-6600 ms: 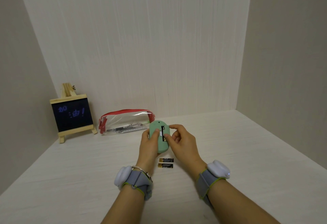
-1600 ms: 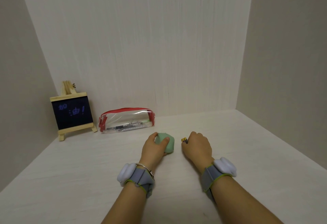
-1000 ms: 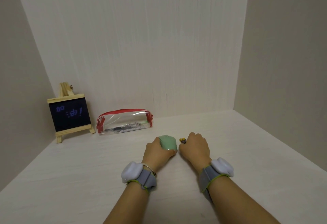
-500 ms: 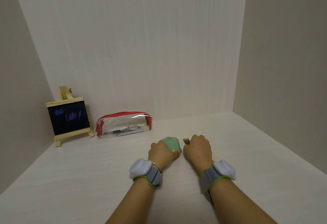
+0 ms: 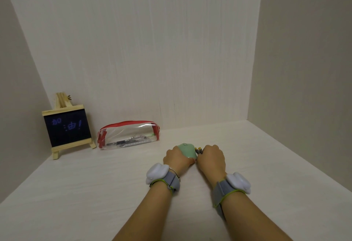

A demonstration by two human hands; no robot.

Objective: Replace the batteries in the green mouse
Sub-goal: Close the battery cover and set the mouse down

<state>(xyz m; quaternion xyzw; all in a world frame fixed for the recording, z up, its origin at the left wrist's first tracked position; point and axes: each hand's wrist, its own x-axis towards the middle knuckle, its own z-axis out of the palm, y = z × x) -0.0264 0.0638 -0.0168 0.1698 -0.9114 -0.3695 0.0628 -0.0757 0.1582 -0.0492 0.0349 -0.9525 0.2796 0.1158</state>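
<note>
The green mouse [image 5: 187,149] lies on the white table with its rounded top facing up. My left hand [image 5: 176,158] holds it from the left, thumb along its near edge. My right hand [image 5: 211,157] rests on the table just right of the mouse, fingers curled round two small batteries [image 5: 198,149] whose gold ends stick out toward the mouse. Most of each battery is hidden inside my fist. The underside of the mouse is out of sight.
A clear pencil case [image 5: 128,133] with red trim lies by the back wall to the left. A small wooden easel chalkboard [image 5: 67,124] stands in the back left corner. Walls close in the left, back and right sides.
Over the last second my left hand has slid further over the mouse's left side. The right hand still grips the batteries. The camera has tilted up slightly.
</note>
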